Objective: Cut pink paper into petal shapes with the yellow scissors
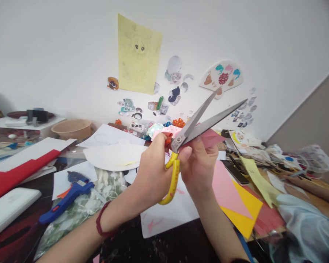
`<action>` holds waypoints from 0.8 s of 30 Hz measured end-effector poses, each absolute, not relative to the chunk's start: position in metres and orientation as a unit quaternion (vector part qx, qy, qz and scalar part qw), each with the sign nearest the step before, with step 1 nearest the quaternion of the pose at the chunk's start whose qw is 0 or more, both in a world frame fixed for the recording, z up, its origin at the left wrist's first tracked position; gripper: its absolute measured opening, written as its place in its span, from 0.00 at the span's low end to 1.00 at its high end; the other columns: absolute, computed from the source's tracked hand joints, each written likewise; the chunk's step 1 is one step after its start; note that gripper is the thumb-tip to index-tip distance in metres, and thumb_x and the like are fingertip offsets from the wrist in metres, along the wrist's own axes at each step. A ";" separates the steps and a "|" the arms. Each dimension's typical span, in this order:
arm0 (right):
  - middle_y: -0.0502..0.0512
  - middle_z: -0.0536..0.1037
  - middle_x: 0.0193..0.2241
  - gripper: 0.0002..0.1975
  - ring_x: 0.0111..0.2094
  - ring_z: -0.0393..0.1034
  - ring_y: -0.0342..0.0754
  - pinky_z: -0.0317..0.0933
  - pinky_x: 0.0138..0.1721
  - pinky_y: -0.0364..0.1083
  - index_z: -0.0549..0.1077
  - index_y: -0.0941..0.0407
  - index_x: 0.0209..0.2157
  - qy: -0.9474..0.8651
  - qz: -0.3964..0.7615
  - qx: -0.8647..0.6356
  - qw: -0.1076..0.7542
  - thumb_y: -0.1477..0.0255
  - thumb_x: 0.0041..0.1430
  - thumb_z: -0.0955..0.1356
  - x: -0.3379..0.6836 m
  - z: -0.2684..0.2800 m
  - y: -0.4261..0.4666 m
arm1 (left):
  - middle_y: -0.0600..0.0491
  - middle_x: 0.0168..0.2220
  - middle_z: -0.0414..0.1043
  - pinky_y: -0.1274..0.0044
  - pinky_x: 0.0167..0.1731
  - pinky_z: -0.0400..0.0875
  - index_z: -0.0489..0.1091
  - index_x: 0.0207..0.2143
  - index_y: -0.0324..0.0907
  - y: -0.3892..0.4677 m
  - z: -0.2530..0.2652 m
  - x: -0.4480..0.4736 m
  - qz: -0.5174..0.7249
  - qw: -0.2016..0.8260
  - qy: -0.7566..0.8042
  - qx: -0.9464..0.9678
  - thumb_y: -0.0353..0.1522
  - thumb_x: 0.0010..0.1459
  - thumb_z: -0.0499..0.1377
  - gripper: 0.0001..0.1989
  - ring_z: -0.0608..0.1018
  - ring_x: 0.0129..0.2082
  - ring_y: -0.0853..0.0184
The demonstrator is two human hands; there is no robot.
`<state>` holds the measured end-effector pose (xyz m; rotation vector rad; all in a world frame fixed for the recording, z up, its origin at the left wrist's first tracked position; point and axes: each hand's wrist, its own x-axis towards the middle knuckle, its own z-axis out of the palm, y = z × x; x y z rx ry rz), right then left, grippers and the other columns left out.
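Note:
My left hand (155,168) is closed around the handles of a pair of scissors (190,129) with a yellow grip. The scissor blades stand apart and point up to the right. Between the fingers and thumb of my right hand (199,164) is a piece of red-pink paper (214,138). That hand is right beside the lower blade, and part of the paper lies behind the blade. Below both hands a white sheet (167,219) with pink marks rests on the dark table. White fan-shaped paper (112,155) lies left of my left hand.
On the left are a blue glue gun (71,201), a plastic bag (57,232) and a white box-like object (12,210). Pink paper (227,190) and yellow paper (248,215) lie to the right. Another person's sleeve (307,219) reaches in at far right. Stickers and drawings cover the wall.

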<state>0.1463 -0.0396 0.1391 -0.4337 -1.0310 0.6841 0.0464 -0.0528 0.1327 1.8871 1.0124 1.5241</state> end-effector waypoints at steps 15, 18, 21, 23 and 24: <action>0.46 0.80 0.27 0.03 0.30 0.74 0.42 0.70 0.36 0.45 0.82 0.51 0.28 -0.530 0.164 -0.146 0.819 0.74 0.52 0.76 0.169 0.148 -0.030 | 0.59 0.25 0.59 0.75 0.27 0.57 0.55 0.28 0.44 -0.054 0.143 0.037 0.521 0.158 0.420 0.726 0.45 0.61 0.56 0.18 0.61 0.24 0.71; 0.45 0.77 0.23 0.05 0.26 0.71 0.40 0.67 0.31 0.43 0.80 0.52 0.25 -0.539 0.150 -0.156 0.814 0.75 0.51 0.76 0.174 0.151 -0.030 | 0.61 0.21 0.54 0.76 0.24 0.53 0.53 0.25 0.43 -0.050 0.144 0.033 0.507 0.134 0.438 0.730 0.45 0.61 0.57 0.21 0.57 0.22 0.72; 0.44 0.73 0.19 0.07 0.23 0.67 0.40 0.64 0.27 0.43 0.79 0.53 0.22 -0.536 0.147 -0.199 0.808 0.74 0.49 0.77 0.180 0.154 -0.029 | 0.61 0.20 0.51 0.76 0.23 0.51 0.52 0.23 0.43 -0.042 0.144 0.028 0.489 0.149 0.459 0.727 0.48 0.60 0.57 0.24 0.56 0.21 0.73; 0.45 0.71 0.18 0.08 0.23 0.66 0.40 0.62 0.25 0.42 0.78 0.54 0.21 -0.530 0.156 -0.229 0.802 0.72 0.48 0.78 0.186 0.155 -0.025 | 0.60 0.20 0.51 0.76 0.23 0.51 0.53 0.23 0.42 -0.035 0.143 0.024 0.483 0.173 0.460 0.724 0.50 0.61 0.55 0.25 0.57 0.22 0.73; 0.45 0.71 0.19 0.08 0.23 0.66 0.40 0.62 0.24 0.42 0.78 0.55 0.21 -0.528 0.166 -0.240 0.798 0.71 0.48 0.78 0.189 0.156 -0.023 | 0.60 0.20 0.52 0.76 0.23 0.52 0.54 0.23 0.42 -0.030 0.142 0.022 0.481 0.184 0.460 0.723 0.51 0.62 0.54 0.25 0.58 0.22 0.72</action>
